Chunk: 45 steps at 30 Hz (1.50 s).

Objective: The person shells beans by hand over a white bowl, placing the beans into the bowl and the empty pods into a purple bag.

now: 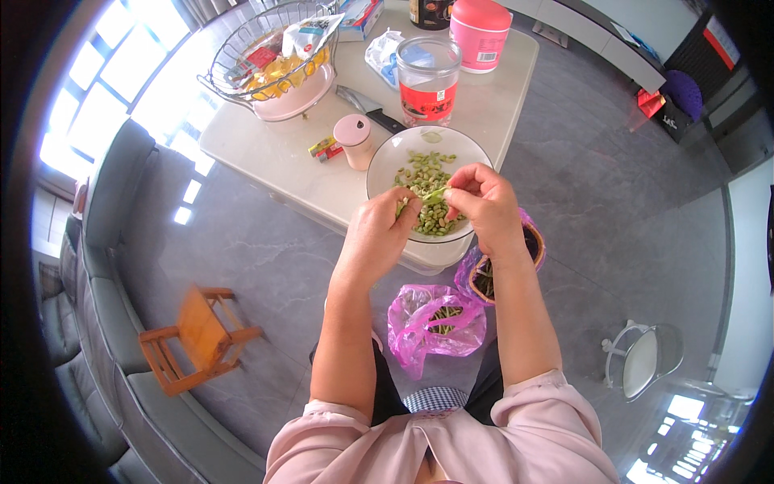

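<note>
Both hands are over a white bowl with a dark rim (384, 160), which holds many shelled green beans (436, 219). Between the fingertips of my left hand (382, 225) and my right hand (487, 202) stretches a green bean pod (433, 195). The thumb and index finger of each hand pinch it. Below the bowl, on the floor side of the table, a pink plastic bag (411, 330) holds thin green pods. Beside it, partly behind my right forearm, is a bag-lined basket (533, 242) with dark contents.
On the table (272, 160) are a pink lidded container (355, 142), a kitchen knife (372, 110), a clear jar with a red label (428, 85), a pink tub (479, 39) and a wire basket of packets (211, 85). A wooden stool (202, 330) stands at left.
</note>
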Each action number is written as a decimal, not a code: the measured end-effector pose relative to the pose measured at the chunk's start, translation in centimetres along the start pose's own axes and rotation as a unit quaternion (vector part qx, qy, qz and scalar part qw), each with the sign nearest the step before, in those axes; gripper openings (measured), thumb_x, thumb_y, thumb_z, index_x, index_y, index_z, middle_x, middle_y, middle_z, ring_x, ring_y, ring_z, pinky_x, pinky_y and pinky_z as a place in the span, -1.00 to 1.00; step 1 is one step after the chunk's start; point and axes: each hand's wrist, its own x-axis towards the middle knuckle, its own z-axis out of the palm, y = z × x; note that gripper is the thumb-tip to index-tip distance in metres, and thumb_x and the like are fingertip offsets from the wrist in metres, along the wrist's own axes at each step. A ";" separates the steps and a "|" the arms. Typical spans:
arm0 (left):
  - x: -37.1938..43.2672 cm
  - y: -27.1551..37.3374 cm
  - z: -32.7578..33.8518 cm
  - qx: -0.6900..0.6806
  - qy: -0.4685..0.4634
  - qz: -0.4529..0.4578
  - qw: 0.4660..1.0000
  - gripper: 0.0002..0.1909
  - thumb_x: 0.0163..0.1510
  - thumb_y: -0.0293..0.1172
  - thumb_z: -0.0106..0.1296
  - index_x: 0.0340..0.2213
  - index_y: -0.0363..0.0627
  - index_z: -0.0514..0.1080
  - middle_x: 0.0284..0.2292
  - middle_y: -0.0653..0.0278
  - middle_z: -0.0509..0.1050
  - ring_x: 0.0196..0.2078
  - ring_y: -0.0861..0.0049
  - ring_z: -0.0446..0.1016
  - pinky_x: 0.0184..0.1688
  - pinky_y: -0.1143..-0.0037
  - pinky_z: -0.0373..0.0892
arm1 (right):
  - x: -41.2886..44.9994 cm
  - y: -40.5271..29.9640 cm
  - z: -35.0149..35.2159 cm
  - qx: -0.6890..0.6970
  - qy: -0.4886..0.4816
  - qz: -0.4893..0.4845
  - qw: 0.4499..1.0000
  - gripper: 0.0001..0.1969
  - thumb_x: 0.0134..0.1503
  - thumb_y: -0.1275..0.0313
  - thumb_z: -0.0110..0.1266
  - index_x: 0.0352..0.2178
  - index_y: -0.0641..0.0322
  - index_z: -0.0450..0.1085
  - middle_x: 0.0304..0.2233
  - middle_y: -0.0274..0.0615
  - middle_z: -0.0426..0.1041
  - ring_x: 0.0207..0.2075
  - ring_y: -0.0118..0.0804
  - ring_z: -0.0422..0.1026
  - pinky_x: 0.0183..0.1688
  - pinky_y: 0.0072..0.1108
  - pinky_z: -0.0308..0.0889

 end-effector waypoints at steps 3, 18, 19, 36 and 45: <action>0.0 -0.1 0.2 0.014 0.012 0.019 1.000 -0.79 0.00 -0.37 -0.04 -0.41 -0.32 0.39 -0.52 -0.07 0.42 -0.45 0.09 0.41 -0.40 0.36 0.31 | 0.2 0.7 -0.4 -0.077 -0.040 -0.018 0.996 -0.87 -0.13 0.59 0.03 -0.46 0.32 0.30 -0.58 -0.35 0.33 -0.59 -0.61 0.29 -0.52 -0.73 0.25; 0.1 -0.5 0.8 0.028 0.038 0.080 0.996 -0.81 -0.10 -0.46 0.03 -0.41 -0.33 0.40 -0.61 0.03 0.41 -0.59 0.42 0.40 -0.49 0.47 0.30 | -0.3 0.7 0.7 -0.195 -0.061 -0.123 0.971 -0.86 -0.13 0.59 0.04 -0.45 0.34 0.41 -0.52 -0.19 0.43 -0.52 -0.47 0.40 -0.46 -0.65 0.30; 0.1 -0.6 0.9 0.041 0.048 0.079 0.995 -0.81 -0.11 -0.47 0.02 -0.41 -0.33 0.40 -0.61 0.02 0.42 -0.58 0.39 0.41 -0.49 0.47 0.30 | -0.4 0.6 0.9 -0.194 -0.062 -0.123 0.971 -0.86 -0.13 0.59 0.04 -0.45 0.34 0.41 -0.52 -0.19 0.43 -0.52 -0.47 0.40 -0.46 -0.65 0.30; 0.0 0.5 0.2 0.039 0.056 -0.006 0.998 -0.82 -0.08 -0.42 -0.02 -0.46 -0.33 0.42 -0.69 0.02 0.36 -0.65 0.40 0.34 -0.54 0.49 0.27 | 0.4 1.6 0.6 -0.323 0.047 -0.222 0.919 -0.86 -0.14 0.62 -0.04 -0.47 0.33 0.40 -0.39 0.02 0.41 -0.39 -0.04 0.41 -0.33 -0.44 0.33; 0.4 -1.2 0.2 -0.067 0.042 -0.038 0.996 -0.82 0.00 -0.40 -0.06 -0.45 -0.31 0.40 -0.67 0.21 0.40 -0.66 0.64 0.31 -0.58 0.59 0.25 | 0.3 1.0 0.5 -0.331 0.078 -0.216 0.915 -0.87 -0.06 0.47 0.04 -0.46 0.34 0.41 -0.28 0.02 0.41 -0.41 -0.18 0.44 -0.40 -0.54 0.36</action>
